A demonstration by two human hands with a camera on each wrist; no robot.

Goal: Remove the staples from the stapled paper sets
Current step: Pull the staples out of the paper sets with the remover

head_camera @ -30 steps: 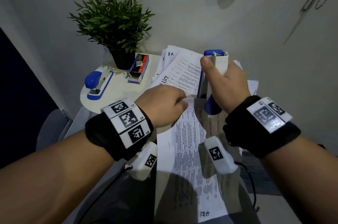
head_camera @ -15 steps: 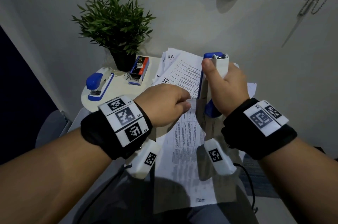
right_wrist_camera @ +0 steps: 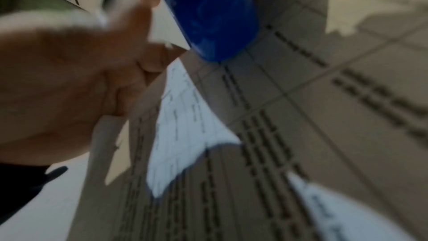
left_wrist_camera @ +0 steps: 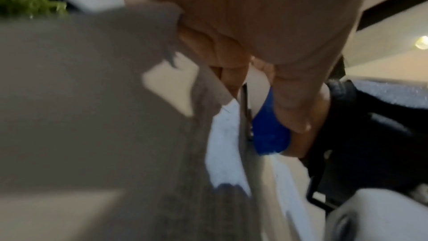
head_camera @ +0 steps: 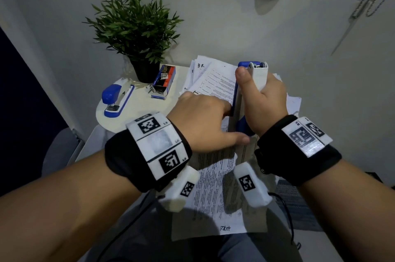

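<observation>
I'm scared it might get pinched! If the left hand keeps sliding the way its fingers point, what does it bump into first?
Probably the blue-and-white stapler that the right hand grips upright on the paper set. The left hand lies on the paper, fingers pointing right at it, already about touching; the exact gap is hard to judge.

Worktop point(head_camera: 128, 120) against wall. Plant point(head_camera: 136, 32) at back left; box point(head_camera: 163, 82) just right of it, spare stapler point(head_camera: 116, 99) front left. Paper pile point(head_camera: 213, 82) right of box. Nearer, paper set point(head_camera: 215, 186) overhangs front edge; left hand point(head_camera: 201, 120) on it, right hand point(head_camera: 265, 101) beside, stapler point(head_camera: 248, 99) upright between them
</observation>
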